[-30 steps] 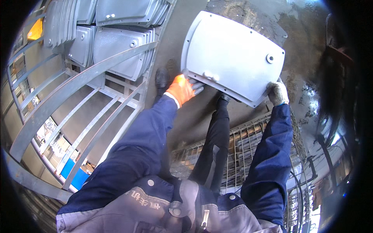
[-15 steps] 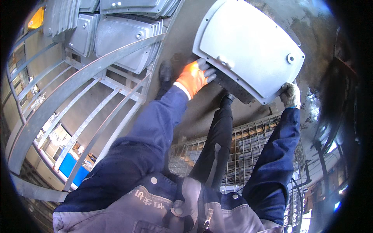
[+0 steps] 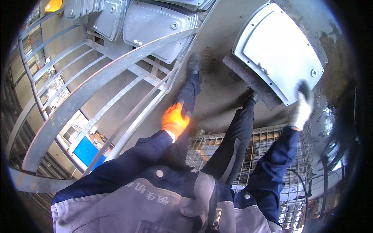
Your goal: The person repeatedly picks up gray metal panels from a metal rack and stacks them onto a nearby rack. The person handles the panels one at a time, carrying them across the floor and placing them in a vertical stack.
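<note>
A pale grey metal panel (image 3: 278, 52), tapered with a curved long edge and bolt holes round its rim, rests on a dark block (image 3: 254, 83) on the floor at the right. A small knob and a round fitting stand out from its face. Beside its near right corner is my right hand (image 3: 303, 105) in a white glove with dark fingertips, blurred, its fingers stretched out. It does not appear to grip the panel. My left hand (image 3: 175, 119), in an orange glove with grey fingertips, hangs over my left leg, loosely bent, with nothing visible in it.
At the upper left, several similar grey panels (image 3: 155, 29) lean together in a metal rack (image 3: 97, 81) with curved bars. A wire mesh basket (image 3: 264, 143) stands near my right leg. Beyond the rack's bars lies a blue object (image 3: 88, 153). Something yellow (image 3: 53, 5) shows at the far left.
Both hands have come off the panel. My left hand has drawn back toward my leg. The panel now rests on the dark block, and the view has shifted.
</note>
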The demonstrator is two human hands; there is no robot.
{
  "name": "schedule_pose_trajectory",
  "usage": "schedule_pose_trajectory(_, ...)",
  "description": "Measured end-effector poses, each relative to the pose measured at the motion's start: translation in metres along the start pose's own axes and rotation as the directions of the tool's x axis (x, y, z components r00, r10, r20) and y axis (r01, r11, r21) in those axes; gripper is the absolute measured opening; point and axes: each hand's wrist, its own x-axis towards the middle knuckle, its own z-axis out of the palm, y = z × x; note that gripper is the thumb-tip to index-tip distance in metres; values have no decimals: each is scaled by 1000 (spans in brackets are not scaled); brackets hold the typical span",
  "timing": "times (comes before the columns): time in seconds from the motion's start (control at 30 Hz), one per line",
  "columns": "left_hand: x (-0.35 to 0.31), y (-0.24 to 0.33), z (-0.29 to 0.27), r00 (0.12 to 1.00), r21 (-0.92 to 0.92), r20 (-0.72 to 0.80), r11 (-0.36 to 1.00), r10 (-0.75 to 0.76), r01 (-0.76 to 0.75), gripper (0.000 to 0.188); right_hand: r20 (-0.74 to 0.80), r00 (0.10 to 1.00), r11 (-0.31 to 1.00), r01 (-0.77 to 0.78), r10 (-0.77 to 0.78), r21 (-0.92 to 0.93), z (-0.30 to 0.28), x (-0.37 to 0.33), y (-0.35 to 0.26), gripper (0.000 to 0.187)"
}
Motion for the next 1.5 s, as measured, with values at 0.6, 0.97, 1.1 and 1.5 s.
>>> schedule_pose_trajectory(0.6, 11, -40, -14, 998, 239, 55, 970, 30, -42, 45, 400, 762, 846, -527, 509, -74, 484, -132, 82, 87)
schedule_pose_trajectory(0.97, 18, -32, -21, 990, 288, 132, 957, -56, 16, 39, 816, 576, 999, -4, 40, -46, 481, -136, 79, 34)
schedule_pose_trajectory(1.1, 17, -30, -22, 993, 284, 106, 958, -58, 25, 37, 816, 574, 998, 46, -69, 52, 474, -142, 60, 30)
schedule_pose_trajectory(1.5, 14, -95, 28, 993, -186, 95, 981, 75, -56, 36, 824, 565, 966, -236, 44, 110, 442, -232, -50, 36)
